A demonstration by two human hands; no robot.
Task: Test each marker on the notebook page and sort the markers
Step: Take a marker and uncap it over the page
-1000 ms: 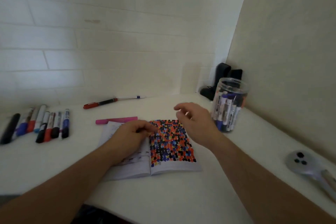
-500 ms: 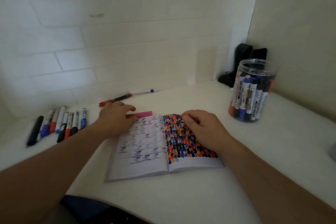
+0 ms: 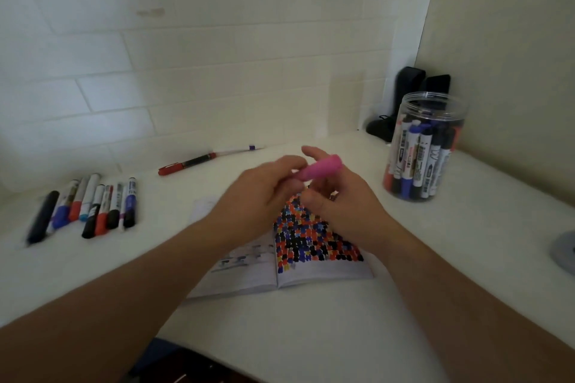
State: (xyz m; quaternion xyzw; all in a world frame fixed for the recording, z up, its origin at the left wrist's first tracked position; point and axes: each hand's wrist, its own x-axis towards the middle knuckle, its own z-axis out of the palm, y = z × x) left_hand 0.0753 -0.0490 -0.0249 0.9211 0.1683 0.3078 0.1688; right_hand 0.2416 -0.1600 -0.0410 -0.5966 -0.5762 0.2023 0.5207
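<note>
Holding pink marker [image 3: 319,167] above notebook [image 3: 314,246], left hand [image 3: 261,196] and right hand [image 3: 339,199] both pinching it, grip closed.

A white surface [image 3: 326,336] meets a wall of pale brick-shaped tiles [image 3: 193,50] at its far edge and a plain beige wall [image 3: 510,50] on the right. In the corner where the two walls join, two dark upright objects [image 3: 420,84] stand on the surface, with a low black shape [image 3: 378,129] at their foot; what they are is unclear. Far from that corner, at the right edge, a grey rounded object [image 3: 563,250] lies partly cut off. At the bottom edge, below the surface, something dark blue [image 3: 161,357] shows.
</note>
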